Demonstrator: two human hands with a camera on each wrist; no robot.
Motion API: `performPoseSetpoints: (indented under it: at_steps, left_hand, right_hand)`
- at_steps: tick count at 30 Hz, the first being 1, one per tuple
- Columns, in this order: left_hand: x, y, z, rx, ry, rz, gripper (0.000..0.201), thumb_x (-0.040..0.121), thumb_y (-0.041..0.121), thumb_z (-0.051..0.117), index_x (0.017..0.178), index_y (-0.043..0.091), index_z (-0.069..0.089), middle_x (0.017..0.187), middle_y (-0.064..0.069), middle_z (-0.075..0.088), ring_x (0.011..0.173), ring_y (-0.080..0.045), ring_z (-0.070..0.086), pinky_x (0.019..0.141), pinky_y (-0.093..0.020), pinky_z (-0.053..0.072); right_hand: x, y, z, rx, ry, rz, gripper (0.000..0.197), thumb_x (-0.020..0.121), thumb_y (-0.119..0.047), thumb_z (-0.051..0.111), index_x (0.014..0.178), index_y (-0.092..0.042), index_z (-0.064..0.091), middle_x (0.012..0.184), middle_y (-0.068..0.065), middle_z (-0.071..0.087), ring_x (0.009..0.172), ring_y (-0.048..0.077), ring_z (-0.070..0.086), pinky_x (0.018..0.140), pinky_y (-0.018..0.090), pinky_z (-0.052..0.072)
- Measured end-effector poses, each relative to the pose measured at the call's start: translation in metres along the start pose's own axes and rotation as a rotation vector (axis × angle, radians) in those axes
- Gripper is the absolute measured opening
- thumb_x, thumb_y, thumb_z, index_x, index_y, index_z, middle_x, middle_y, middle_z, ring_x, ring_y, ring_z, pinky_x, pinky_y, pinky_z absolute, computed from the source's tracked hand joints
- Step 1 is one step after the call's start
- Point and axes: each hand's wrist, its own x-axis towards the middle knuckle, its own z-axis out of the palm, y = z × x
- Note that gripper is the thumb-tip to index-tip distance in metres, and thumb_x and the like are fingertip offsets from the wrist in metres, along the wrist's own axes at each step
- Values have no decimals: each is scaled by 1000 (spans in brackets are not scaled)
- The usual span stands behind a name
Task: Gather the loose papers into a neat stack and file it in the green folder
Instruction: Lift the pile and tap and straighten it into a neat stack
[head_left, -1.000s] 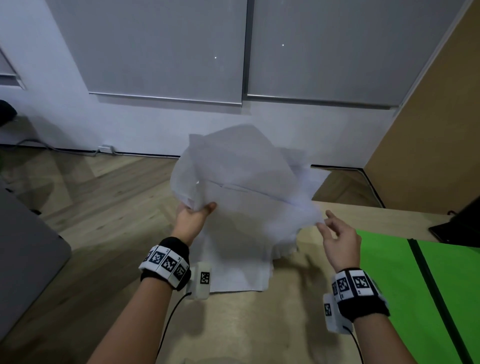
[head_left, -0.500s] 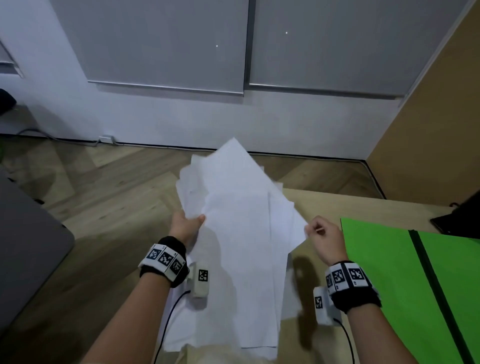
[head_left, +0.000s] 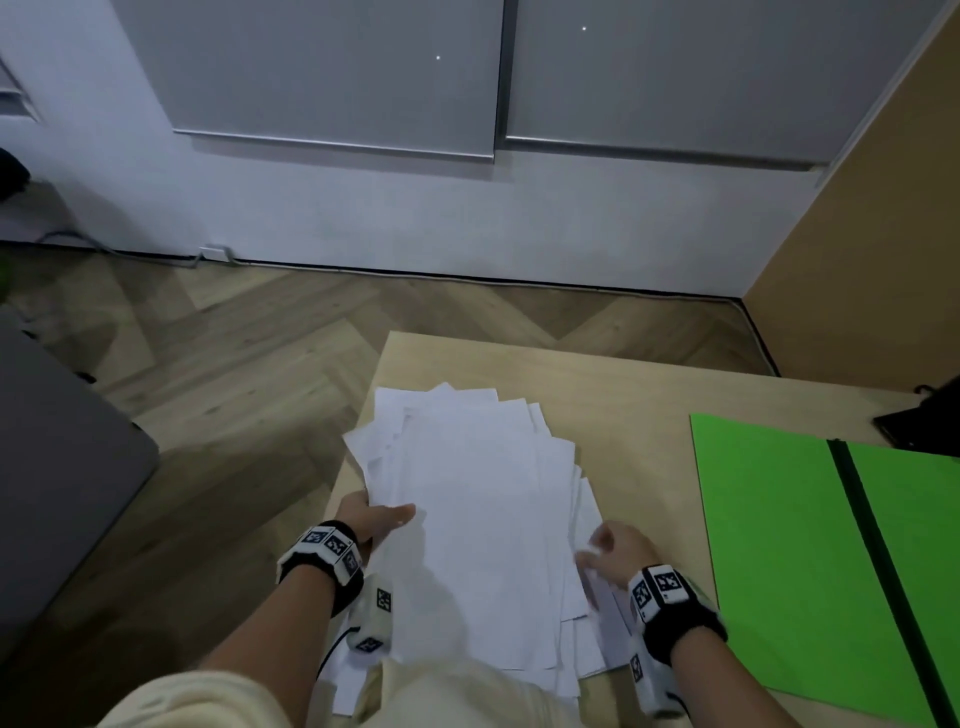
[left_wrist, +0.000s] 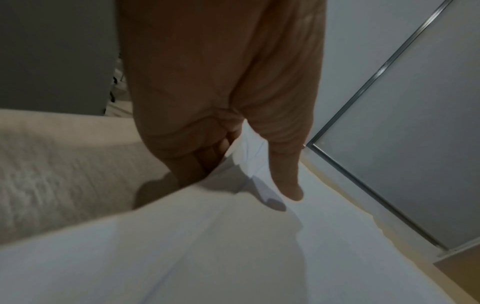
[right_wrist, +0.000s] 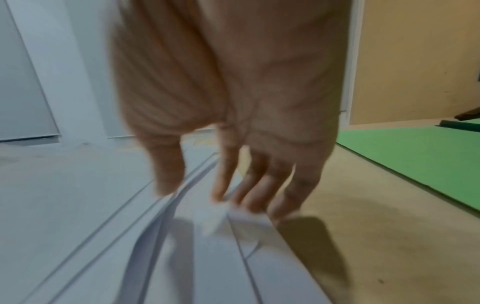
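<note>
On the table (head_left: 639, 395), head view: papers (head_left: 478, 499) lie flat in a loose, fanned pile at the table's 9 o'clock edge, corners splayed at 12 o'clock. Left hand (head_left: 374, 519) grips the pile's 9 o'clock edge, thumb on top, fingers hidden beneath. Right hand (head_left: 613, 553) sits at the pile's 3 o'clock edge, blurred; fingers touch the sheet edges. Green folder (head_left: 779, 545) lies open at 3 o'clock, apart from the pile, black spine strip down its middle.

Left wrist view: left hand (left_wrist: 221, 92) pinches the papers (left_wrist: 233, 246), thumb (left_wrist: 288, 181) pressed on top, fingers (left_wrist: 205, 162) curled under the edge.

Right wrist view, blurred: right hand (right_wrist: 233, 92) has fingers (right_wrist: 259, 189) spread and fairly straight, tips on the staggered edges of the papers (right_wrist: 78, 205); whether the thumb clamps any sheet, cannot tell. Green folder (right_wrist: 415, 156) lies at 2 o'clock.
</note>
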Motion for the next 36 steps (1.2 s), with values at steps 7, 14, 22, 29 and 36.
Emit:
performPoseSetpoints:
  at_steps: [7, 14, 22, 29, 36]
  left_hand:
    - [21, -16, 18, -100, 31, 40, 53, 80, 26, 76, 123, -1, 59, 106, -17, 70, 94, -36, 68, 86, -49, 56]
    - [17, -13, 18, -116, 66, 29, 37, 92, 11, 60, 124, -7, 57, 110, -24, 66, 88, -33, 63, 74, -38, 54]
    - [57, -27, 27, -354, 96, -39, 87, 41, 45, 92, 113, 3, 67, 105, -14, 73, 94, -35, 70, 88, -52, 56]
    - [43, -15, 31, -329, 168, -82, 53, 69, 16, 83, 113, -6, 64, 106, -22, 70, 94, -38, 68, 88, -47, 55]
    - [53, -18, 25, -352, 239, -108, 63, 69, 12, 77, 125, -6, 57, 115, -22, 67, 101, -40, 66, 90, -44, 53]
  right_hand:
    - [7, 0, 11, 229, 167, -13, 13, 89, -4, 54, 81, -7, 44, 71, 1, 45, 68, 17, 42, 65, 22, 33]
    - [9, 4, 6, 387, 450, -30, 33, 88, 0, 55, 58, -10, 44, 56, 5, 45, 60, 19, 40, 51, 21, 25]
    - [8, -14, -18, 366, 503, -189, 30, 86, -2, 53, 64, -21, 61, 58, 5, 56, 59, 22, 50, 56, 24, 34]
    - [3, -9, -27, 285, 675, -55, 17, 90, -5, 50, 85, -6, 67, 79, 19, 70, 68, 30, 57, 60, 27, 43]
    - [-6, 11, -46, 600, 908, 269, 22, 88, 4, 46, 95, -2, 67, 93, 25, 69, 87, 41, 64, 73, 42, 51]
